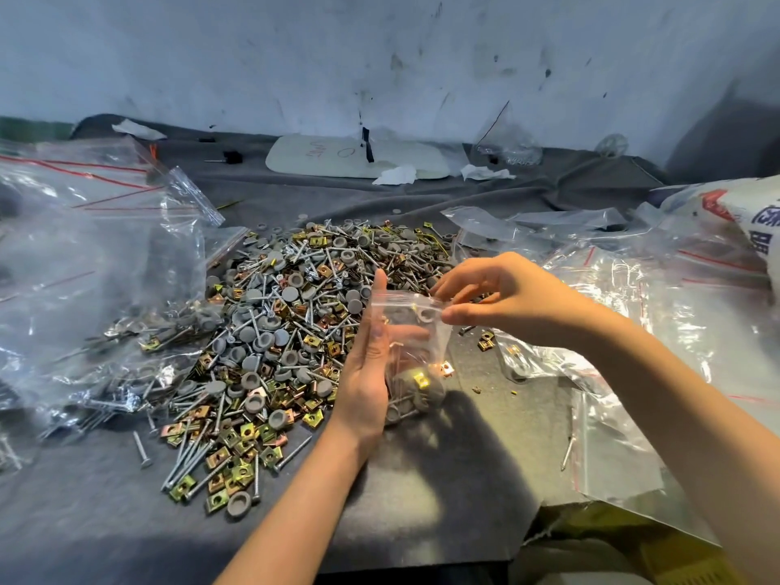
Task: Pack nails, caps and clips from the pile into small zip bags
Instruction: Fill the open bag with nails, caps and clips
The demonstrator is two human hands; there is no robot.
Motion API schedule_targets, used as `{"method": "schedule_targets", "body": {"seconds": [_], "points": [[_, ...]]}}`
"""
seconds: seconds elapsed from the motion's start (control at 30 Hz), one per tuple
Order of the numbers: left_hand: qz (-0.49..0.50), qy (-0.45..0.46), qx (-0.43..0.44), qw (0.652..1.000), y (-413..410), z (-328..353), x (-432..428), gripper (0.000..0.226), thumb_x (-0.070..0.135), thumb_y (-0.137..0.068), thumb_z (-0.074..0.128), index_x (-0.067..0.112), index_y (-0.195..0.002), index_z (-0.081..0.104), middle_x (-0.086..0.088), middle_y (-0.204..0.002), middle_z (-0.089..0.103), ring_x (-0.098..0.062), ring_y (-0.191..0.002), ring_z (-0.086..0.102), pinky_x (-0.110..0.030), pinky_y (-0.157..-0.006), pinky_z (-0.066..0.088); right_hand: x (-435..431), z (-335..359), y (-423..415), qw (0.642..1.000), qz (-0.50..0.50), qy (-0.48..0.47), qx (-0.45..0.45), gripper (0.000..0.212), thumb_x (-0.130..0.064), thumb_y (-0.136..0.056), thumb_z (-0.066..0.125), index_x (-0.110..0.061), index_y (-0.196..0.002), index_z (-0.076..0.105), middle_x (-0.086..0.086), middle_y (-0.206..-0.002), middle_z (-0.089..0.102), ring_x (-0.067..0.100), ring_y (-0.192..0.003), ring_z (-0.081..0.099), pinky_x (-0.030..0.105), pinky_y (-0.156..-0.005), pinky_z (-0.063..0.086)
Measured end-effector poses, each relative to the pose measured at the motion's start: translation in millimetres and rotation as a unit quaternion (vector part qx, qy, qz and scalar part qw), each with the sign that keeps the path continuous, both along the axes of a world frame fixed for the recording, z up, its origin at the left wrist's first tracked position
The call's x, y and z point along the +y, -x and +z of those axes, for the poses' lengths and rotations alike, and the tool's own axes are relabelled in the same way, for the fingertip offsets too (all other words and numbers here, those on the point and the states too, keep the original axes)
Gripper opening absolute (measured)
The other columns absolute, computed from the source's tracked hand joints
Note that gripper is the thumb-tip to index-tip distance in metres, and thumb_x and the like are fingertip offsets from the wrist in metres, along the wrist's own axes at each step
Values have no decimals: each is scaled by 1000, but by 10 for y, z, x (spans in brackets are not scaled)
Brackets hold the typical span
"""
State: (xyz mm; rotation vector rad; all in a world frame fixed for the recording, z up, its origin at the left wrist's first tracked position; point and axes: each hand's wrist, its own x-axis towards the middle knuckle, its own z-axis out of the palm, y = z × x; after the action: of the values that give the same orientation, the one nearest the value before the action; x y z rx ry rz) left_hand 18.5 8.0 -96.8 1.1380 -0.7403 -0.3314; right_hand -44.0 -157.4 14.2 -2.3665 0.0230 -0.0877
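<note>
Clear plastic bag (415, 361), limp, slippery, bottom-heavy: left hand (367, 365) is gripping its side, right hand (506, 297) is pinching the zip rim, probably the firmest hold.

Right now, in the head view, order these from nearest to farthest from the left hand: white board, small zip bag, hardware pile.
1. small zip bag, held in the left hand.
2. hardware pile, just to its left.
3. white board, far back by the wall.
</note>
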Motion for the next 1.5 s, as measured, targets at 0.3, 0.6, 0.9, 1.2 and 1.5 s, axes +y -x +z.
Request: {"method": "schedule_targets", "body": {"seconds": [0.3, 0.6, 0.9, 1.2, 1.5], "points": [[-4, -51, 20, 998, 31, -4, -4, 89, 74, -78, 48, 22, -148, 32, -12, -113, 67, -25, -94, 69, -32, -80, 57, 165, 103, 21, 935, 34, 209, -283, 4, -2, -83, 70, -2, -86, 71, 7, -86, 66, 18, -75, 60, 38, -69, 52], [3, -34, 14, 999, 24, -6, 5, 47, 55, -88, 35, 43, -133, 41, -4, -101, 72, -27, -94, 71, -36, -84, 57, 46, -56, 28, 959, -58, -38, -274, 14, -2, -90, 61, -15, -94, 62, 1, -86, 67, 17, -71, 62, 25, -68, 53], [21, -10, 85, 996, 0, 47, 16, 40, 50, -93, 18, 75, -111, 44, -11, -105, 70, -30, -97, 70, -54, -76, 58, -71, -724, 88, 987, -10, 154, 54, 19, -15, -83, 72, -16, -102, 69, -16, -88, 52, -3, -74, 49, 6, -65, 36], [35, -44, 57, 997, 26, 43, 12, 50, 49, -90, 27, 42, -139, 35, -7, -112, 66, -23, -106, 66, -44, -73, 61, -14, -780, 155, 983, -38, 178, -36, 6, -5, -87, 64, -6, -92, 66, -1, -87, 62, 15, -80, 55, 20, -68, 38], [117, -110, -114, 980, 119, 46, -7, 28, 73, -86, 37, 81, -113, 38, -2, -111, 63, -23, -97, 67, -43, -65, 61, -35, -809, 191, 990, -31, 135, -11, 14, -14, -85, 69, -8, -97, 64, 4, -98, 64, 21, -90, 58, 32, -79, 47]]}}
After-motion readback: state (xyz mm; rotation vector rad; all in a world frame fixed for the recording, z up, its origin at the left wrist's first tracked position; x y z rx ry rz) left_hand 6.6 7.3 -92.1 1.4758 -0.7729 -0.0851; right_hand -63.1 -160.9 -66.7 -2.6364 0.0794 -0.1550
